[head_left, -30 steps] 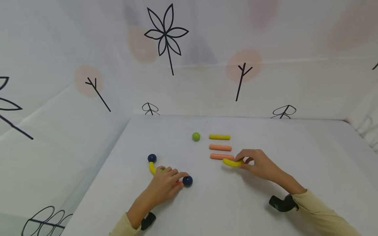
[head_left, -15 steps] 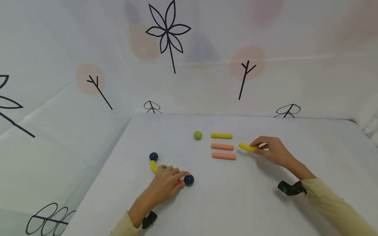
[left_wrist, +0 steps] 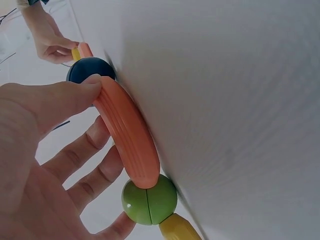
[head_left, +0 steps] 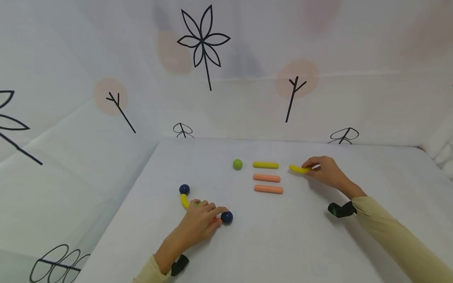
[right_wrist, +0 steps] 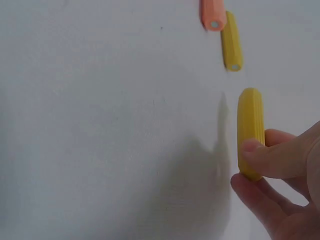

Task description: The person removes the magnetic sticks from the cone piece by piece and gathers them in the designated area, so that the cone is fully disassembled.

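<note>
In the head view my left hand [head_left: 199, 223] rests over a chain of toy balls and curved rods at the left. Its thumb and fingers grip the chain's orange curved rod [left_wrist: 131, 137], which touches a green ball [left_wrist: 150, 202] and a dark blue ball [left_wrist: 90, 70]. A yellow curved rod [head_left: 184, 202] joins the green ball to another dark blue ball [head_left: 184, 189]. My right hand [head_left: 327, 171] pinches a second yellow curved rod [right_wrist: 251, 120] by one end, just above the table. That rod is to the right of a straight yellow rod [head_left: 266, 165].
Two straight orange rods, the upper orange rod [head_left: 267, 178] and the lower orange rod [head_left: 268, 189], lie below the straight yellow one. A loose green ball [head_left: 237, 164] sits left of them. The white table [head_left: 247, 251] meets a printed cloth backdrop [head_left: 244, 106] behind.
Carrying the yellow curved rod, my right hand has moved from beside the lower orange rod, rightward and away, to near the straight yellow rod. My left hand stays on the chain.
</note>
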Available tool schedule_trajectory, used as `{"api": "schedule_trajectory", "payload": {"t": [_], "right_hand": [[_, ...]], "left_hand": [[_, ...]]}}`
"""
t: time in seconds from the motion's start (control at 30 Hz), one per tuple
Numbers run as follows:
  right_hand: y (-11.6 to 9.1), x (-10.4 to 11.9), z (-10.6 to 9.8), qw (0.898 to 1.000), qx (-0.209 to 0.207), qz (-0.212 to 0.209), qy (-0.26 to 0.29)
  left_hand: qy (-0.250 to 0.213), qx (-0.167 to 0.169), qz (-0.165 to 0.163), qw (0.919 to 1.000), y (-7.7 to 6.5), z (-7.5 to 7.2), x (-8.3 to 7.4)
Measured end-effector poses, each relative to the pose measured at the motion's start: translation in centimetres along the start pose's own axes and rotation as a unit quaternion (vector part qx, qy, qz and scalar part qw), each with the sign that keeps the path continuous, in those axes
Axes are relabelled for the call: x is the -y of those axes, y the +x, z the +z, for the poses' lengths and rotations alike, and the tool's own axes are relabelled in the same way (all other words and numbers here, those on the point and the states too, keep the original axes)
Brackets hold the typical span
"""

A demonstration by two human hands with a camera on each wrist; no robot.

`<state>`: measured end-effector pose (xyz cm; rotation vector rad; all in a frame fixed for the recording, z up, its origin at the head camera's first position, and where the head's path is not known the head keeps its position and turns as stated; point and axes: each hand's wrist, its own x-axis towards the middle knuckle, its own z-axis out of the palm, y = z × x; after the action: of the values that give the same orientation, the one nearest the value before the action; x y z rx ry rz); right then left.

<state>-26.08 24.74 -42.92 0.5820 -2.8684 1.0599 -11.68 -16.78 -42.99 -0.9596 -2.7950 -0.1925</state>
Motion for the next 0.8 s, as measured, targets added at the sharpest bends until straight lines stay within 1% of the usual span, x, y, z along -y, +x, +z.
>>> {"api": "schedule_trajectory", "payload": {"t": [0.2,0.47,0.6,0.67,0.73,0.8], "right_hand": [[1.0,-1.1,0.2,1.0,0.011,0.017,0.001],[1.3,-1.9,0.5,1.0,0.019,0.018,0.003],[1.2,-1.6,0.3,0.999,0.023,0.029,-0.004],[1.2,-1.1,0.2,0.999,0.018,0.028,-0.013],[1.2,-0.4,0.1,1.0,0.011,0.022,-0.019],[1.3,0.5,0.2,1.0,0.008,0.005,-0.019]], "left_hand": [[-0.002,0.012,-0.005,0.9999,0.2,0.1,-0.1],[-0.007,0.036,-0.012,0.9993,-0.1,-0.1,-0.4],[-0.006,0.041,-0.013,0.9991,0.1,-0.3,-0.4],[-0.008,0.044,-0.014,0.9989,0.1,-0.4,-0.4],[-0.012,0.049,-0.017,0.9986,0.2,-0.5,-0.3],[-0.018,0.052,-0.018,0.9983,0.3,-0.6,-0.2]]}}
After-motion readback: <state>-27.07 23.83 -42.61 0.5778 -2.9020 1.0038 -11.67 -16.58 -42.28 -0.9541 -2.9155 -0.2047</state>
